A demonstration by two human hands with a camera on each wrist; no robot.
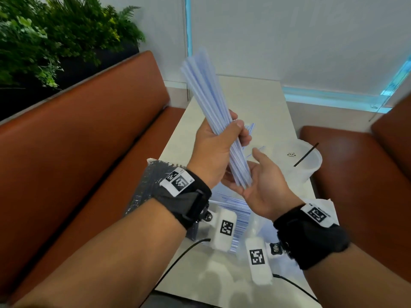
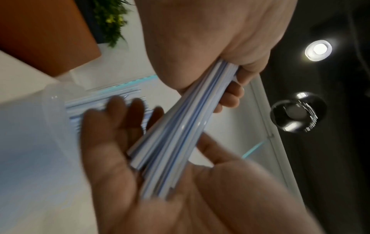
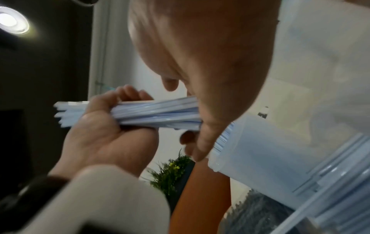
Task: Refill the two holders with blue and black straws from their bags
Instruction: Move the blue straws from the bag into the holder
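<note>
My left hand (image 1: 233, 133) grips a thick bundle of blue straws (image 1: 211, 96) around its lower half and holds it tilted above the table. My right hand (image 1: 258, 176) is open, palm up, and the bundle's bottom ends stand in the palm (image 2: 140, 174). In the right wrist view the left hand (image 3: 100, 134) wraps the bundle (image 3: 156, 114). A translucent holder (image 1: 311, 165) with one black straw (image 1: 305, 154) stands to the right. The clear bag of blue straws (image 1: 233, 210) lies under my wrists. The black straw bag (image 1: 146, 185) lies at the table's left edge.
The narrow white table (image 1: 255, 96) runs between two brown benches (image 1: 89, 141) (image 1: 355, 174). A few blue straws (image 1: 251, 127) show just behind my left fingers. Green plants (image 1: 55, 41) stand at the back left. Black cables (image 1: 178, 256) trail over the near edge.
</note>
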